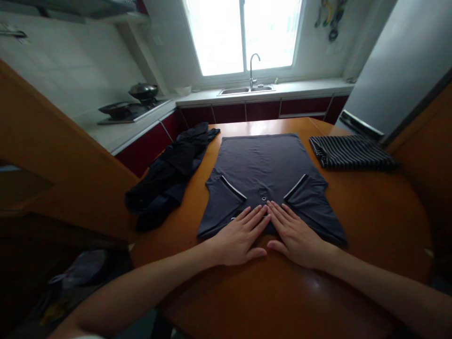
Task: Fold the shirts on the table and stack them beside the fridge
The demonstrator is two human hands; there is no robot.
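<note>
Grey shirt (263, 157), one, lies on one table (374, 212) between one clothes pile (173, 165) and one striped cloth (353, 153). Left hand (242, 235) and right hand (296, 238) rest flat at its near edge, palms down, gripping nothing.

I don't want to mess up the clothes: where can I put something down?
Bare table right of the gray shirt, nearer than the striped cloth; plus a narrow strip between shirt and dark clothes. Crowded: shirt's near end, under the left hand and right hand.
</note>
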